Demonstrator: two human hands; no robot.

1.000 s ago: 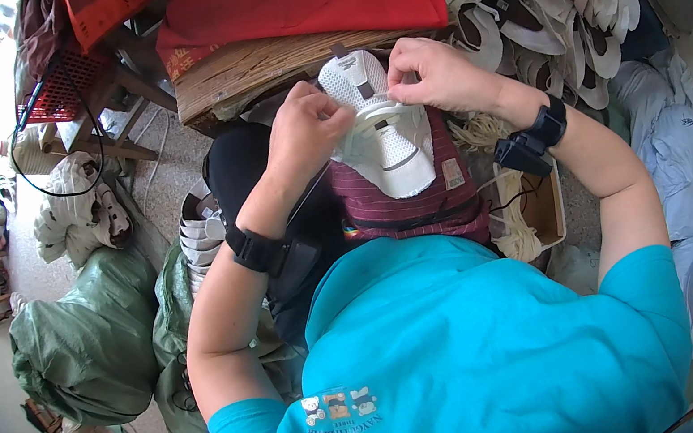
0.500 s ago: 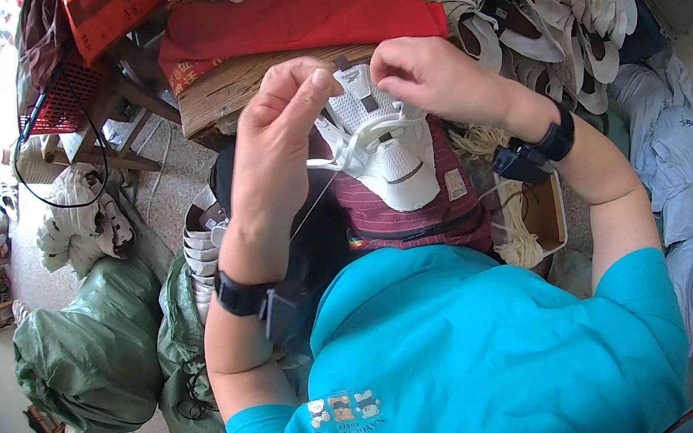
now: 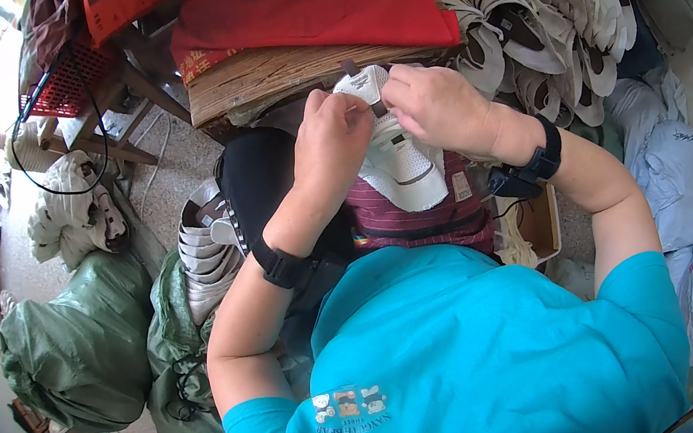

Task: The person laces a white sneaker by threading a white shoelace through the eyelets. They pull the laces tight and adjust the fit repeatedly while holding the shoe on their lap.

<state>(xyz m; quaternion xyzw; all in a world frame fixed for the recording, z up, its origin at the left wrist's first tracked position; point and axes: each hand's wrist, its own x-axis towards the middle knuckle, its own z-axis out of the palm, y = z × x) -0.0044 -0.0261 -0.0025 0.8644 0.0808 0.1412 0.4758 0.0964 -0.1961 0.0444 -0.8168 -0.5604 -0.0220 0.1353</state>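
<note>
A white mesh shoe upper (image 3: 407, 178) with a brown loop at its tongue lies over a maroon striped cloth (image 3: 385, 230) on my lap. White lace crosses the upper, mostly covered by my fingers. My left hand (image 3: 332, 139) is closed in a pinch at the left side of the tongue, apparently on the lace end. On the opposite side, my right hand (image 3: 445, 108) is closed, its thumb and fingers pressed on the upper by the lace holes. The fingertips of both hands nearly meet; what lies between them is partly hidden.
Ahead stands a wooden bench (image 3: 279, 77) with a red cloth (image 3: 314, 13). Rows of stacked pale shoe uppers (image 3: 503, 1) sit at the far right. A box with pale laces (image 3: 517, 235) is by my right side. Green sacks (image 3: 80, 336) lie left, white sacks (image 3: 677, 182) right.
My left hand has come down and right, from raised beside the tongue to close against the upper. My right hand has shifted slightly down and right. The view has shifted a little.
</note>
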